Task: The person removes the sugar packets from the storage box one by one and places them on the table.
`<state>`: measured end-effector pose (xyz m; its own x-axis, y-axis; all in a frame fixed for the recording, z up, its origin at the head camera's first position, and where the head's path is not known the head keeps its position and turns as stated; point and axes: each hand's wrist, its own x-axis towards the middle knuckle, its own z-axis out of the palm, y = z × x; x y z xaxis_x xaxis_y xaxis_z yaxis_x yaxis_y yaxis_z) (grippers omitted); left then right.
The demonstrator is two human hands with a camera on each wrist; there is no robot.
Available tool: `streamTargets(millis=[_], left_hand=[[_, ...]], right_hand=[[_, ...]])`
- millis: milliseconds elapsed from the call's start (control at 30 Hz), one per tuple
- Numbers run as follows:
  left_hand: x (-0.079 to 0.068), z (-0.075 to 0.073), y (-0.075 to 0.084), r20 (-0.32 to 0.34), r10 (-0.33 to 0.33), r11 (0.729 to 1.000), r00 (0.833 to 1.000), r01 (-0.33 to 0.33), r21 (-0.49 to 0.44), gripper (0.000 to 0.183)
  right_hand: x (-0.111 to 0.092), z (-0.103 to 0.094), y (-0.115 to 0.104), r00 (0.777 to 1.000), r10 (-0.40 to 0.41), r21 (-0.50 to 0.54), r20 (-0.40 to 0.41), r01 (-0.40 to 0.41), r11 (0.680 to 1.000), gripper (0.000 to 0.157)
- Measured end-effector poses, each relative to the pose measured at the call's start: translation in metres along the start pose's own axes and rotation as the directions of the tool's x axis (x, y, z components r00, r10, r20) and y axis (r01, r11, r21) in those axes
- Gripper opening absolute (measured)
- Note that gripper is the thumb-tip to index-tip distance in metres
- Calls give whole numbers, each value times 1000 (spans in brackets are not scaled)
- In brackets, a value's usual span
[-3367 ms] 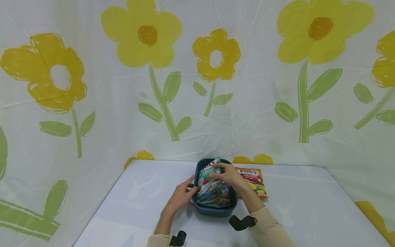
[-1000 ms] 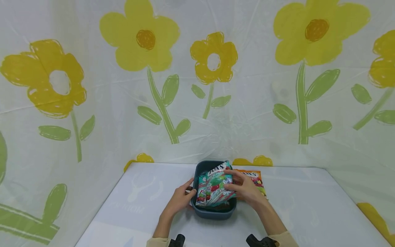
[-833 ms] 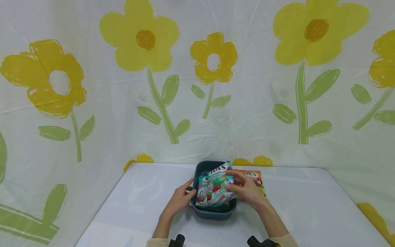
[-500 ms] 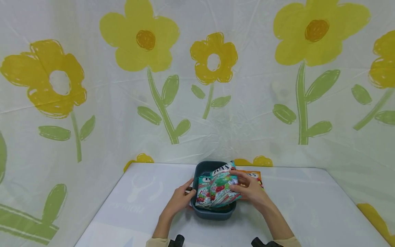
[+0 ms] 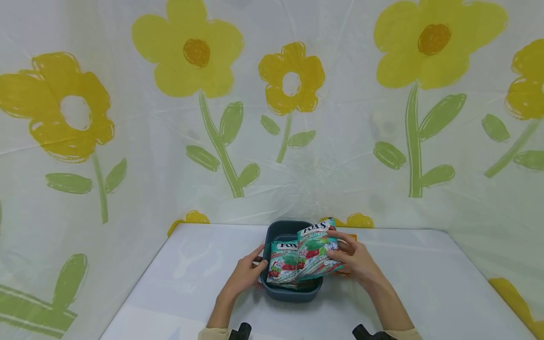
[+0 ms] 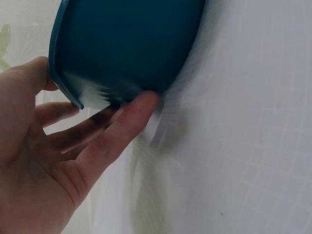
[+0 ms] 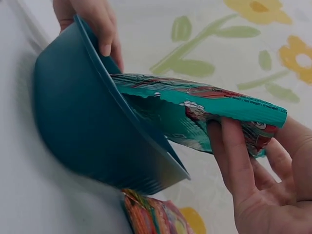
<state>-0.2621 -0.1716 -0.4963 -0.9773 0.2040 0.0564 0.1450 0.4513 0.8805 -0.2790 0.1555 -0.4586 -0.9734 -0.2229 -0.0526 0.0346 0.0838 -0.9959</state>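
Plainly lettered FOX'S, the held packet (image 5: 315, 257) is over the right side of the blue basin (image 5: 292, 295), its top end far, long axis running near to far. Fingers of the right hand (image 5: 359, 259) clamp it; the left hand (image 5: 244, 271) grips the left rim.

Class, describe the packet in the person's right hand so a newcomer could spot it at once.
On the white table stands a dark blue tub. Over its right side tilts a teal FOX'S packet with red and green pictures. Unlike its teal twin in the tub, this one is held by the right hand.
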Motion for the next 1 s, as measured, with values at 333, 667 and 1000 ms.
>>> streamTargets(millis=[333,667,1000], left_hand=[[2,3,1,1,1,1000,1000,-1,3,58],[-2,0,0,-1,-6,1000,1000,6,-5,58],[-1,1,0,-3,0,1000,1000,0,7,57]], right_hand=[[-12,-22,-1,998,-38,79,50,34,996,59],[-15,-32,3,993,-88,151,75,76,986,57],[-17,-41,0,997,-74,111,12,72,991,57]])
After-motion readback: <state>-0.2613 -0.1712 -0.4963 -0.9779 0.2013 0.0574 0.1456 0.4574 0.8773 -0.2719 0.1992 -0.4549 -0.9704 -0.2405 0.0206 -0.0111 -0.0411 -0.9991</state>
